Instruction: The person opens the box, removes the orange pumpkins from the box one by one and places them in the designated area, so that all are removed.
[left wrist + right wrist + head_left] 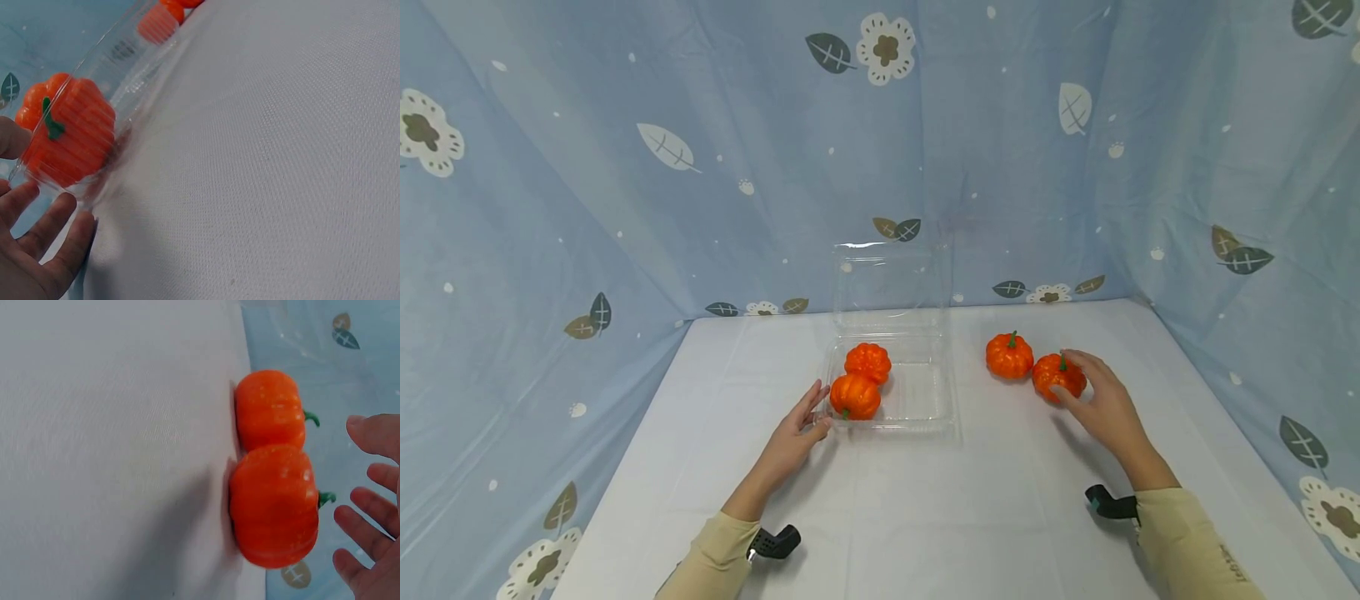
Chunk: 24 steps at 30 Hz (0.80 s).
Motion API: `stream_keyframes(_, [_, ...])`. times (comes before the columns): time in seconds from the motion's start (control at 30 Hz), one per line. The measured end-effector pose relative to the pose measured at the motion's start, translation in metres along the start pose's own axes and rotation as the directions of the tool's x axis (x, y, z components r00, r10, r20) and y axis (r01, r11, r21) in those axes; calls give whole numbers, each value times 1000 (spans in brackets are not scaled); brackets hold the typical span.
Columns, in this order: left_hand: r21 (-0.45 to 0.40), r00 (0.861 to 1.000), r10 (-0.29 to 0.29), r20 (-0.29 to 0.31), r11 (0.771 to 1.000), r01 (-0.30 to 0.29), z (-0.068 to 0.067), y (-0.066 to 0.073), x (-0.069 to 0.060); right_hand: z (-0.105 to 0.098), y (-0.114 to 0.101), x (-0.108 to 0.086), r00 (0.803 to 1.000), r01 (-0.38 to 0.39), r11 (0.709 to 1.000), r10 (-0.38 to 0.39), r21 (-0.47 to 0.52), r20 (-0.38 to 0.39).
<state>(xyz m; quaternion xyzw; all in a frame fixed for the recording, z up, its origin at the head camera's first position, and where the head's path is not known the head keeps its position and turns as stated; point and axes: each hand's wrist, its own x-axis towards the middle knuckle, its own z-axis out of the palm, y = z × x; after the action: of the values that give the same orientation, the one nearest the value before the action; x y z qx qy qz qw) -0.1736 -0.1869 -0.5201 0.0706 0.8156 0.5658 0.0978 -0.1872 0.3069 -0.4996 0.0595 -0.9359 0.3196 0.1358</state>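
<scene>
A clear plastic clamshell box (917, 392) lies with its lid (891, 287) raised at the back. Two small orange pumpkins, a rear one (868, 362) and a front one (855, 397), sit in its left half. My left hand (792, 437) rests at the box's front left corner, its fingers loosely extended along the wall. On the right, two more pumpkins with green stems stand side by side on the table: a left one (1009, 356) and a right one (1054, 379). My right hand (1105, 408) hovers over the right one, fingers spread; the right wrist view shows a gap between them.
A white cloth covers the table (925, 517). Blue patterned curtain (760, 167) hangs behind and along both sides, close to the table's back edge. The raised lid stands near that curtain.
</scene>
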Motion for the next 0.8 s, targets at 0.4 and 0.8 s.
stream_keyframes(0.4, [8, 1000, -1, -6, 1000, 1, 0, 2, 0, 16, -23, 4, 995, 89, 995, -90, 35, 46])
stream_keyframes(0.8, [1, 1000, -6, -14, 1000, 6, 1, 3, 0, 46, -46, 6, 969, 190, 974, -207, 126, 133])
